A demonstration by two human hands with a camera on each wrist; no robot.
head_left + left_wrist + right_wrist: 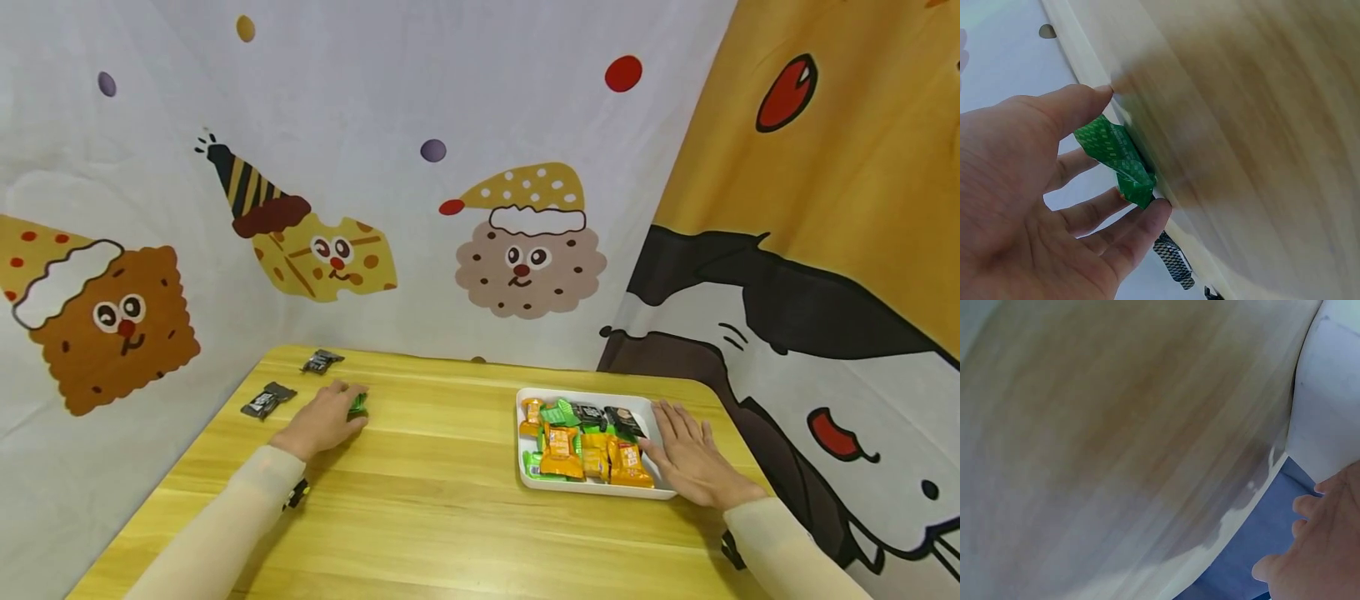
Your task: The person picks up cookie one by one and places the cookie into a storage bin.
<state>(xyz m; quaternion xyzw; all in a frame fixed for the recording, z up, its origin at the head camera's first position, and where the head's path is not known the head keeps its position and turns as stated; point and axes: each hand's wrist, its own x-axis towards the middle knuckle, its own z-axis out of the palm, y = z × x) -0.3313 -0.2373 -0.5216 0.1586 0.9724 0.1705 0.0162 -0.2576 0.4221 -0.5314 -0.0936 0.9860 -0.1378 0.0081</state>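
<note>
At the table's left, my left hand (322, 417) curls its thumb and fingers round a green wrapped snack packet (358, 405). In the left wrist view the green packet (1113, 153) sits low at the tabletop, thumb on one side and fingers on the other. Straight-fingered, my right hand (693, 454) rests along the right rim of a white tray (600, 490). Inside that tray are several orange packets (561, 450), green packets (558, 412) and black packets (624, 421). The right wrist view catches the right hand (1322, 544) beside the tray's outer wall (1329, 394).
Two black packets lie left of my left hand, one farther back (322, 361) and one nearer (267, 400). The wooden table (435, 533) ends at a cartoon-printed cloth (420, 275) that hangs behind it and along both sides.
</note>
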